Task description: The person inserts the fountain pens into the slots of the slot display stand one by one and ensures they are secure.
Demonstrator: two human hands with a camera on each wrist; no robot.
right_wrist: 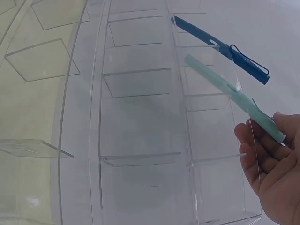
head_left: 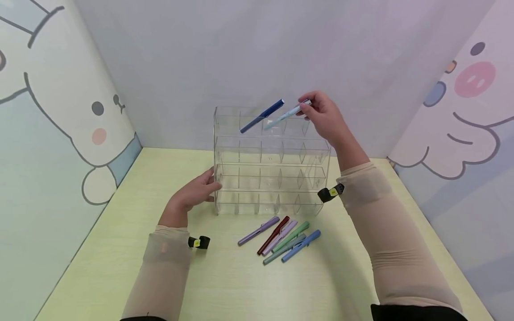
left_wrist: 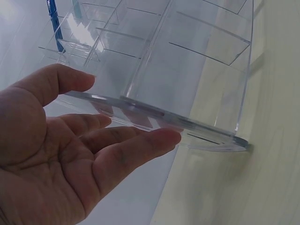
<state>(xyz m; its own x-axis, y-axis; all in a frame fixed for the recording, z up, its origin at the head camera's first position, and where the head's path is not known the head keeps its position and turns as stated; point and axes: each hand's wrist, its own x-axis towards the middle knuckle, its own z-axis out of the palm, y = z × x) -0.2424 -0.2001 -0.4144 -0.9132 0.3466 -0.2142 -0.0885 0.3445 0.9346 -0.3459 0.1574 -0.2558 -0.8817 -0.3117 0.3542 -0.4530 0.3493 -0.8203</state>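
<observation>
My right hand (head_left: 323, 116) pinches a pale blue pen (head_left: 286, 116) by its clip end, above the top tier of a clear acrylic rack (head_left: 271, 165). Its lower end points down left into a top compartment. Just left of it, a dark blue pen (head_left: 262, 116) leans in the top tier; the right wrist view also shows this dark pen (right_wrist: 220, 49) beside the pale pen (right_wrist: 234, 96). With fingers extended, my left hand (head_left: 196, 191) rests at the rack's left side. In the left wrist view the thumb lies by the side panel's edge (left_wrist: 164, 115), fingers along its outer face.
In front of the rack several pens lie slanted on the pale table (head_left: 225, 281): a purple pen (head_left: 259, 231) apart at left, then a dark red pen (head_left: 273, 235), lilac, green and a blue pen (head_left: 301, 246) close together. A plain wall (head_left: 176, 80) stands behind the rack.
</observation>
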